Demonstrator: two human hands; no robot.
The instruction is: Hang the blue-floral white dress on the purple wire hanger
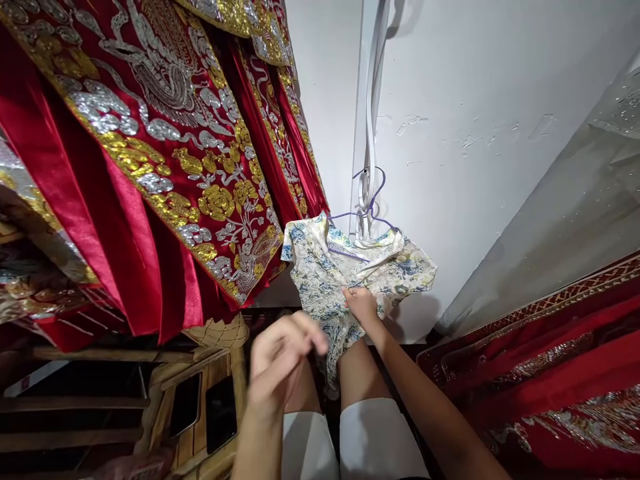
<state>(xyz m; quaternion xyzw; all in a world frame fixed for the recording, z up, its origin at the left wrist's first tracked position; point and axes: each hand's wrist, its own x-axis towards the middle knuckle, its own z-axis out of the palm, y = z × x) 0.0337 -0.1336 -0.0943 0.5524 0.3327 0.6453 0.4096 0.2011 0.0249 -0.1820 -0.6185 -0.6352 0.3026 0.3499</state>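
A floral blouse [320, 280], white with blue and yellow flowers, hangs on a purple hanger [381, 200] against the wall. My right hand [361, 308] pinches the blouse's front edge just under the V-shaped neckline. Nearer to the camera, my left hand [285, 350] is raised in front of the lower left of the blouse, apart from it. Its fingers are curled in toward the thumb and blurred by motion; whatever they may hold is too small to make out. The lower part of the blouse hangs down between my knees.
Red garments with gold and silver embroidery [215, 193] hang at left. White straps [371, 120] run down the wall to the hanger. Two dark phones [221, 413] lie on a wooden bamboo seat [193, 450] at lower left. More red fabric [560, 373] fills the right.
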